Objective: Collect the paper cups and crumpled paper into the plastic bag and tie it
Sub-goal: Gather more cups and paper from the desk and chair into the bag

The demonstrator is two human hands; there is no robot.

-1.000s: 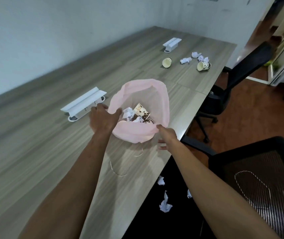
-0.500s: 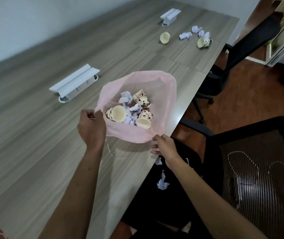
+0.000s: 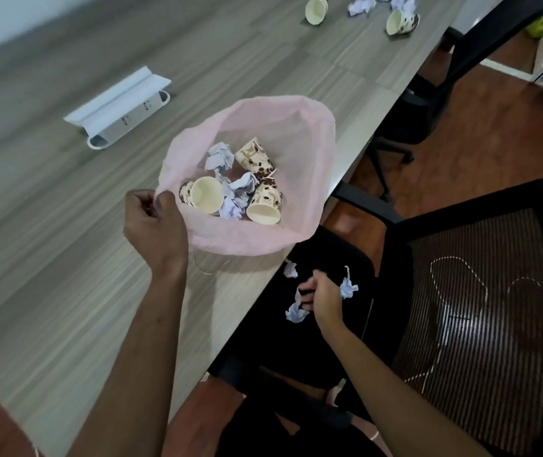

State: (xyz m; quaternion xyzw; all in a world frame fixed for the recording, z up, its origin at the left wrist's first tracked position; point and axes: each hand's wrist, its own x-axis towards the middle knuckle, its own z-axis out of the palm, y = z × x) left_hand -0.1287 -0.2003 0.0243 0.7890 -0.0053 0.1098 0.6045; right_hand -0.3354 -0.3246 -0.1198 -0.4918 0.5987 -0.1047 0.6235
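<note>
Plastic bag point(image 3: 313, 179), lying at the table point(image 3: 65, 258) edge, is being pinched open by the left hand point(image 3: 154, 225) while the right hand point(image 3: 324, 293) is closing around crumpled paper point(image 3: 347, 286) below.

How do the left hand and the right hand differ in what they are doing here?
The left hand is above the table, pinching the rim of the pink bag; the right hand is lower, over the black chair seat, among crumpled paper, not touching the bag. Both hands are curled.
</note>
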